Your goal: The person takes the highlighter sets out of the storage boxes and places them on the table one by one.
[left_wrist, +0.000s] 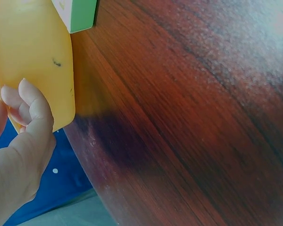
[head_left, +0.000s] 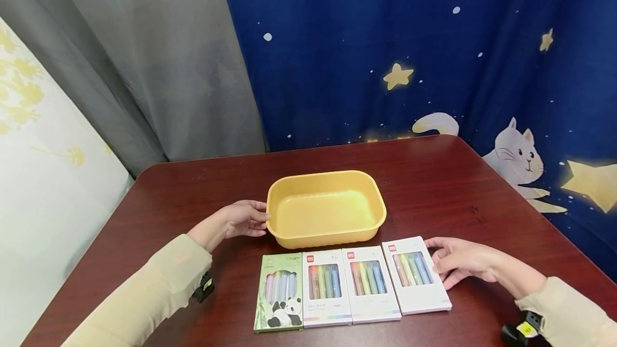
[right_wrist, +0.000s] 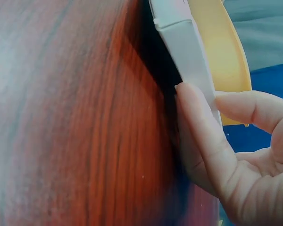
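In the head view, my right hand (head_left: 465, 262) pinches the right edge of the rightmost white box of coloured pens (head_left: 416, 276). The right wrist view shows its thumb and a finger on the edge of that white box (right_wrist: 188, 49), with a dark gap under the box's side. My left hand (head_left: 243, 218) holds the left rim of a yellow plastic basin (head_left: 318, 240), fingers against the outer wall. Two more white pen boxes (head_left: 329, 307) (head_left: 373, 307) lie flat in front of the basin. A green panda box of pens (head_left: 262, 283) lies left of them.
Everything stands on a dark red wooden table (head_left: 202, 186). Behind it hang a grey curtain (head_left: 159, 58) and a blue star-patterned curtain (head_left: 337, 58). A white panel with yellow flowers (head_left: 53, 138) borders the left side.
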`<state>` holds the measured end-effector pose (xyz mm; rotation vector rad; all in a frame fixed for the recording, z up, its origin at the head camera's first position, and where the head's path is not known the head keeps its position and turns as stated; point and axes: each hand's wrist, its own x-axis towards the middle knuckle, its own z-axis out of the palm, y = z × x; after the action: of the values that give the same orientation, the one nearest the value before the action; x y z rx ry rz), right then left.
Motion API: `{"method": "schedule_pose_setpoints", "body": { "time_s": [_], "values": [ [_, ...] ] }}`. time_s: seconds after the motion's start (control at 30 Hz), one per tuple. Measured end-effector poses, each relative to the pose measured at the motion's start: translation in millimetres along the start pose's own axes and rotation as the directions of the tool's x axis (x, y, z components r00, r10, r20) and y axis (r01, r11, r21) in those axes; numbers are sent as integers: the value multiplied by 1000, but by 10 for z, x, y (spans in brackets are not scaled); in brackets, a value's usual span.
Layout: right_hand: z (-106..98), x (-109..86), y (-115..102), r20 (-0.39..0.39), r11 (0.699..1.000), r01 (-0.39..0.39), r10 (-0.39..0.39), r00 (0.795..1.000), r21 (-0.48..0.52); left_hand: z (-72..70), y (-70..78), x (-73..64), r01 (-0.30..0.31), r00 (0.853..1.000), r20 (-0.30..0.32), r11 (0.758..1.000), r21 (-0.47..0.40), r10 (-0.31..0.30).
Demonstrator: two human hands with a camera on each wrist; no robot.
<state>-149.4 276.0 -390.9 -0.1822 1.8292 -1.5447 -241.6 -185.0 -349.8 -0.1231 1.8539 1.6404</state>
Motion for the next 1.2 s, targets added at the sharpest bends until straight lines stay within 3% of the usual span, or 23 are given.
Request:
{"method": "schedule_pose_setpoints", "body": {
  "time_s": [0.47, 0.87, 1.2],
  "values": [
    [81, 8, -81, -78, 992, -40, 31, 996, -121, -1, 10, 4, 9, 1000, -2, 1000, -4, -9],
    [146, -9, -164, -156, 965, -75, 36, 987, -252, 10, 35, -12, 9, 1000, -16, 1000, -2, -9],
    [187, 6, -182, -165, 951, -92, 44, 985, -295, 23, 28, -17, 8, 1000, -24, 1000, 1, -8]
  ]
}}
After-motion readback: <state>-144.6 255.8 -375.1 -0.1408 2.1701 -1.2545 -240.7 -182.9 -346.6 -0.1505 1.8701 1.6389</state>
